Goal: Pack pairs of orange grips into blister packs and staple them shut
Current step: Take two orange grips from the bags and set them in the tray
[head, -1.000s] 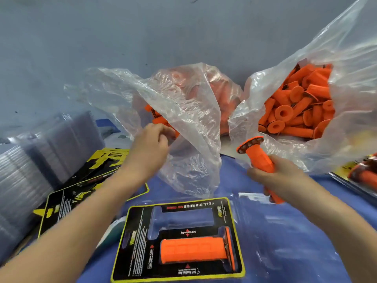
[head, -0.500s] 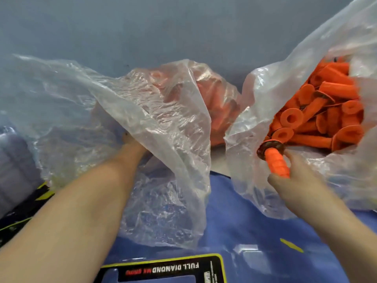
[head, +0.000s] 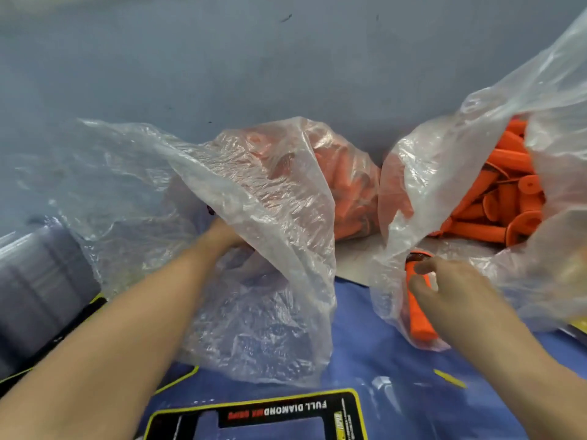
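Reaching into the left bag (head: 254, 192), my left hand (head: 222, 231) is now buried under the plastic past the knuckles. A second ago it was only at the bag's mouth. With the fingers covered, I cannot tell whether they are closed on anything yet. My right hand (head: 451, 293) has come back down from the right bag (head: 422, 173), thumb and fingers curled round one orange grip (head: 419, 315). Its flanged end points up, and its lower part sits against that bag's loose fold, above the blue counter (head: 365, 344). My head has lifted too, so the blister pack (head: 286, 411) shows only its top edge at the bottom of the head view, and the grip seated in it a second ago is out of sight.

I judge that the grip I am holding fills that pack's empty slot, and the left hand is fishing for the next one.

Counting:
- two plastic bags
- one grip in hand
- one pack in view
- one stack of clear shells (head: 41, 281) at far left
- loose grips (head: 495, 211) piled in the right bag, well over a dozen and too tangled to count; more show dimly through the left bag
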A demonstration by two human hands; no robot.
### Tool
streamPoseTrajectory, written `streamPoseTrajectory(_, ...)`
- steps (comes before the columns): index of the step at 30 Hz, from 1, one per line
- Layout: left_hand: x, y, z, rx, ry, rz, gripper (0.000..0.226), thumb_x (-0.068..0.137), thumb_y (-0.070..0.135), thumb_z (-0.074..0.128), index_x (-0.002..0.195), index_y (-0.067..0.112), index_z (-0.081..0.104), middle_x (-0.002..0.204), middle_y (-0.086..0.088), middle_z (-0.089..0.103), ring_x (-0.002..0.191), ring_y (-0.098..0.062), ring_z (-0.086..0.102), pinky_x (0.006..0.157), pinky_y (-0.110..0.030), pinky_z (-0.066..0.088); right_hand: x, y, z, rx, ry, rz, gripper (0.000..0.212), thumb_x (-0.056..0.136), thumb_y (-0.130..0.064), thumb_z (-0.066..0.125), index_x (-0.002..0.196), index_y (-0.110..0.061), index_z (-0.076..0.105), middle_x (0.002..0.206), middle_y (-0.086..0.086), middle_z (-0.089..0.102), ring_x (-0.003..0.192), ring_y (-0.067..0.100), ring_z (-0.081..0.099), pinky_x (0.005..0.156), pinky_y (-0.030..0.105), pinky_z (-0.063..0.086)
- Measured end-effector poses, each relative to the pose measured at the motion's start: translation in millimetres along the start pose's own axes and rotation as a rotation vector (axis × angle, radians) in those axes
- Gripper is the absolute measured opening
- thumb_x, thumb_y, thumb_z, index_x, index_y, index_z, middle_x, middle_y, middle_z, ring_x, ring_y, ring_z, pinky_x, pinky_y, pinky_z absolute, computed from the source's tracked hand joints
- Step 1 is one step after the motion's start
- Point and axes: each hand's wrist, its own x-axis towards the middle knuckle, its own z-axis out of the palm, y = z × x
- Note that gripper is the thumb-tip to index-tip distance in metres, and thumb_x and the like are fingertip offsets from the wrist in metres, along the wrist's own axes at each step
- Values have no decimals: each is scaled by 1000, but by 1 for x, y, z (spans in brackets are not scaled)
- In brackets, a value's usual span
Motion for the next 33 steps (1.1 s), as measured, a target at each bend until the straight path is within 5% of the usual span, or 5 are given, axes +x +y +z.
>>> streamPoseTrajectory(4, -15, -6, -38, -131, -3, 85, 36, 96, -2, 45, 65, 17, 45, 33, 8, 45, 33, -4, 36, 50, -19, 28, -14, -16, -24, -24, -29, -62, 32, 95, -32, 49, 71, -14, 61, 70, 4, 57, 67, 23, 53, 55, 33, 35)
streamPoseTrajectory(9, -107, -35, -48, -510, 35, 0, 18, 100, 19, 52, 84, 13, 57, 70, -4, 60, 62, -13, 53, 54, -24, 44, -57, -61, -41, 282, -229, -287, 30, 92, -43, 51, 80, -21, 68, 71, -4, 67, 63, 13, 62, 56, 28, 46)
streamPoseTrajectory(15, -204, -92, -2, -402, -71, 441, 23, 91, 40, 66, 111, 37, 56, 94, -2, 58, 85, -5, 51, 80, -20, 41, -127, -99, -29, 1131, -433, -85, 17, 91, -33, 63, 106, -31, 68, 93, -7, 70, 66, 11, 69, 50, 22, 47)
streamPoseTrajectory(25, -202, -101, 19, -406, -154, 562, 36, 87, 34, 65, 119, 44, 54, 123, 3, 63, 117, -15, 58, 95, -32, 49, -149, -75, -33, 1125, -619, -268, 35, 74, -27, 58, 102, -46, 69, 84, -10, 70, 63, 5, 62, 60, 15, 48)
streamPoseTrajectory(33, -203, -107, 21, -264, -164, 523, 29, 92, 21, 57, 117, 34, 49, 115, 3, 62, 111, -20, 57, 102, -46, 44, -142, -69, -32, 1351, -659, -138, 29, 65, -31, 68, 91, -19, 77, 74, 2, 64, 60, 18, 57, 59, 31, 51)
